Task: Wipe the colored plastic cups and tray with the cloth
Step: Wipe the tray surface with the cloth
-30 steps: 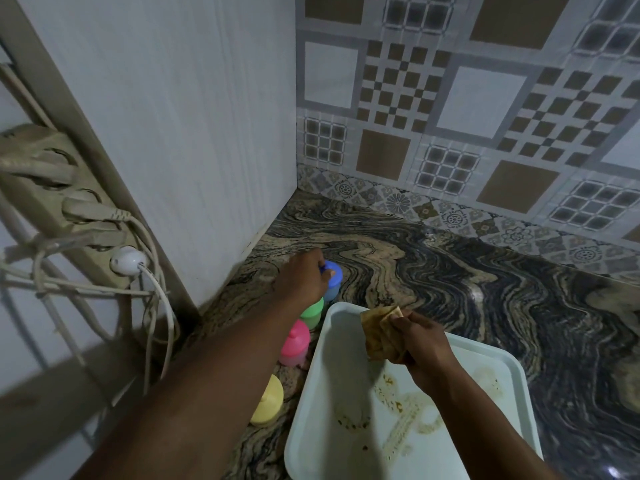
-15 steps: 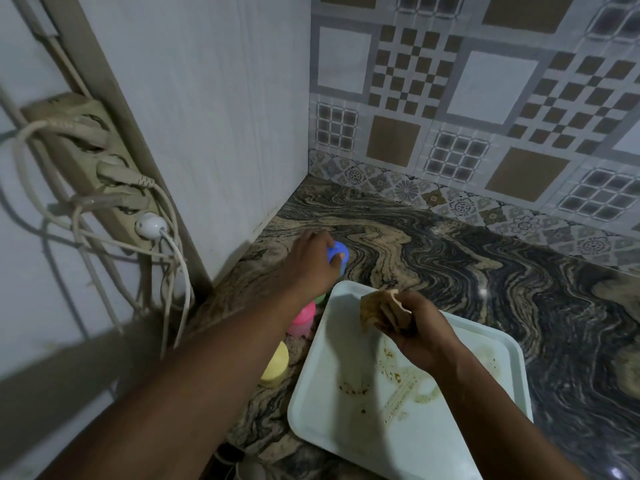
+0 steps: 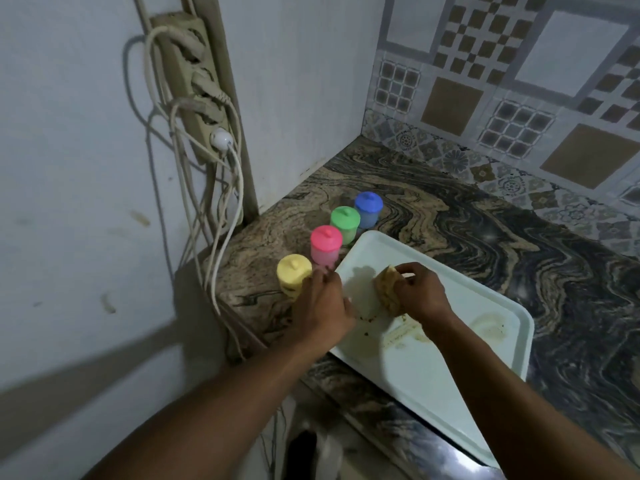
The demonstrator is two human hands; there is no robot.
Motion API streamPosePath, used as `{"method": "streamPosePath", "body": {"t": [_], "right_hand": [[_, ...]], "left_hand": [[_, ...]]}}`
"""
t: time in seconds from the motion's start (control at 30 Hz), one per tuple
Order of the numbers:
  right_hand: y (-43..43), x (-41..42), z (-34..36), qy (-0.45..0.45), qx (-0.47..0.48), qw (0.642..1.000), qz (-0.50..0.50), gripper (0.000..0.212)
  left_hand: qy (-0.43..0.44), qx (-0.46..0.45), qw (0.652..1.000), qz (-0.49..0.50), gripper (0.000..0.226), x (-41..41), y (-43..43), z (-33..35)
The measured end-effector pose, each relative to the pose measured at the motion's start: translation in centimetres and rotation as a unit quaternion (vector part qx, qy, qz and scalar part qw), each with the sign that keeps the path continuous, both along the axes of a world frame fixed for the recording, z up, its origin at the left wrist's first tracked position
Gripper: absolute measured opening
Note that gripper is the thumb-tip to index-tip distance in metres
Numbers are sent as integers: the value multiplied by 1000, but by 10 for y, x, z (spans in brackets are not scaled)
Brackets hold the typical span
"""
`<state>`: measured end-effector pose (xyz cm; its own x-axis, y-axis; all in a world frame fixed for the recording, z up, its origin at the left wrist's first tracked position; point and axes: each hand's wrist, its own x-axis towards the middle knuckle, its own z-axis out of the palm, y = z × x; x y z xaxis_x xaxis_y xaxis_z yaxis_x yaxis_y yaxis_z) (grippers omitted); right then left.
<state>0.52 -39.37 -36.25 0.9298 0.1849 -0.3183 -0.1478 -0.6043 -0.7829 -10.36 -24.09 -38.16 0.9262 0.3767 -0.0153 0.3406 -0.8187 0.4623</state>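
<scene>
Four lidded plastic cups stand in a diagonal row on the counter left of the tray: blue [image 3: 369,209] farthest, then green [image 3: 344,223], pink [image 3: 325,245] and yellow [image 3: 292,271] nearest. The white tray [image 3: 450,375] lies flat with brown smears across its middle. My right hand [image 3: 420,294] grips a crumpled tan cloth [image 3: 386,289] and presses it onto the tray's far left part. My left hand [image 3: 323,306] hovers at the tray's left edge, just right of the yellow cup, fingers loosely curled and holding nothing I can see.
A power strip [image 3: 194,81] with plugs and hanging white cables [image 3: 225,209] is fixed to the left wall, close to the yellow cup. The marbled counter [image 3: 519,237] runs to a patterned tile wall [image 3: 519,81] behind. The tray's near corner overhangs the counter's front edge.
My left hand has left the blue cup and drawn back to the tray's left edge. My right hand has lowered the cloth onto the tray. The view has swung left and down.
</scene>
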Motion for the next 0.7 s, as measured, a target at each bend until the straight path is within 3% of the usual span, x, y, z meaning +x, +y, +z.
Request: {"method": "streamPosePath", "body": {"t": [0.1,0.17,0.27,0.37,0.5,0.6,0.7], "right_hand": [[3,2,-2,-81,-34,995,47,26],[8,7,-8,-121,-70,987,85,31],[12,-1,-28,-169,-173,951,190,36],[7,-28,-47,-257,-239,893,281,41],[-25,-66,-51,-320,-204,829,410,40],[-43,-50,-36,-270,-169,847,425,27],[-23,-2,-31,-284,-161,906,270,35]], "left_hand": [[94,18,993,71,46,-26,-12,-8],[108,21,990,86,46,-31,-14,-10],[72,-8,991,115,42,-31,-8,-17],[20,-63,989,132,38,-27,4,-27],[-84,-30,987,135,19,-30,1,-49],[-175,-9,974,145,8,-34,-8,-67],[-200,-7,967,155,12,-32,-10,-74]]}}
